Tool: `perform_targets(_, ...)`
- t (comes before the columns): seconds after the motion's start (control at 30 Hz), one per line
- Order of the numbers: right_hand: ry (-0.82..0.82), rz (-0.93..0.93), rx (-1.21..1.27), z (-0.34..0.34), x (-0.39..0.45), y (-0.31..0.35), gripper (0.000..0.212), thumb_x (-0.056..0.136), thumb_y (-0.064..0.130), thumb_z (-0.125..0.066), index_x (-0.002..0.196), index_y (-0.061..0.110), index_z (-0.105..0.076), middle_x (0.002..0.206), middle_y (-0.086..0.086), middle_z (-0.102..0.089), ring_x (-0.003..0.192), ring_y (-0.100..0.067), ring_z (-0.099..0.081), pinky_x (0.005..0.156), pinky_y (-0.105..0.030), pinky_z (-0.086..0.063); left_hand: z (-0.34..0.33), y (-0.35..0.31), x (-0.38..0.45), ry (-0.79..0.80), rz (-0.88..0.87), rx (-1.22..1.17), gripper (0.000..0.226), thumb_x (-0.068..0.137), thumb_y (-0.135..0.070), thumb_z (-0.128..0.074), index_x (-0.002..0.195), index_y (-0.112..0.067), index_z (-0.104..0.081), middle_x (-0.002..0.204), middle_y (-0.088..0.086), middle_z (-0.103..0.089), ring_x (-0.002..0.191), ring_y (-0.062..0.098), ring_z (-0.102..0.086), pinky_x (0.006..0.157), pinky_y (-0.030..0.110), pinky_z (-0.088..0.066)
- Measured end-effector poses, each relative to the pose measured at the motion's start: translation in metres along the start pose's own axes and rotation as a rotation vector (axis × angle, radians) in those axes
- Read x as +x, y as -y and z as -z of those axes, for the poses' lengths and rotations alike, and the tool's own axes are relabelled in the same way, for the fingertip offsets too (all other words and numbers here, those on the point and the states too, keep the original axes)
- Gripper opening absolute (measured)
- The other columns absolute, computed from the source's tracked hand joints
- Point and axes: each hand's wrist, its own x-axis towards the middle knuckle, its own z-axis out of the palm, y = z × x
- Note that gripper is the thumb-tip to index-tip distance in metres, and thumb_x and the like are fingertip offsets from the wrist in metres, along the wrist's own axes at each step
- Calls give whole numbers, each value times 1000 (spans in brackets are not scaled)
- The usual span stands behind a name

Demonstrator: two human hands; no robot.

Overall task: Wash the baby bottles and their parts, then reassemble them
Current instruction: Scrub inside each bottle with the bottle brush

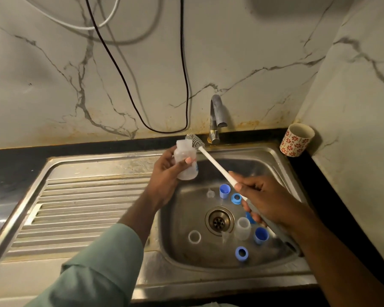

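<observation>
Hands both busy: my left hand [169, 171] grips bottle [186, 161], right hand [262, 199] grips brush [211, 159]. Bristles sit just beside the bottle's mouth, above sink [273, 156].

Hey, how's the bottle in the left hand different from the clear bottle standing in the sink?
The held bottle is tilted, gripped above the sink by the left hand; the sink bottle stands upright beside the drain, untouched. The held bottle bears blue print; the sink bottle shows none. Both are clear and uncapped.

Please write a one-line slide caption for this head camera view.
Over the sink, the left hand holds a clear bottle while the right hand aims a bottle brush at it.
</observation>
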Motion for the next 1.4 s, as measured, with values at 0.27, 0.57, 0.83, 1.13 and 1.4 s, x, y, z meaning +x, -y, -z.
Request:
perform_targets(0.27, 30, -68, 12, 1, 2, 7, 20, 99, 27, -51, 103, 43, -62, 56, -1, -58, 41, -11, -47, 39, -23, -40, 4, 4, 8, -137, -98, 297, 67, 83, -18, -80, 143, -21, -50, 136, 6, -58, 122, 28, -58, 96, 49, -56)
perform_targets(0.57, -7, -13, -191, -15, 1, 5, 22, 99, 26, -49, 107, 43, -60, 48, 9, -54, 37, -5, -45, 40, -21, -40, 6, 14, 10, -281, -48, 480, 71, 80, -28, -84, 142, -23, -51, 134, 2, -54, 118, 29, -57, 91, 54, -57)
perform_targets(0.83, -118, 198, -813, -28, -1, 0, 44, 102, 33, -39, 145, 40, -34, 88, 7, -70, 51, -2, -48, 48, -19, -41, -5, 4, 13, -253, 92, 451, 63, 78, -31, -85, 132, -20, -56, 120, 4, -62, 97, 23, -64, 54, 28, -59)
perform_targets(1.13, -54, 156, -969, -18, 9, 1, 48, 102, 35, -33, 148, 42, -20, 78, 8, -56, 59, -5, -54, 61, -31, -56, 3, 2, 15, -343, -23, 812, 72, 70, -27, -90, 135, -17, -60, 129, 7, -64, 117, 27, -59, 96, 45, -54)
perform_targets(1.4, -49, 200, -996, -21, 12, 3, 51, 102, 31, -34, 149, 39, -17, 93, 4, -66, 63, -7, -60, 61, -32, -57, -4, -1, 13, -353, 39, 630, 68, 74, -28, -89, 134, -17, -59, 124, 5, -64, 108, 27, -63, 79, 46, -61)
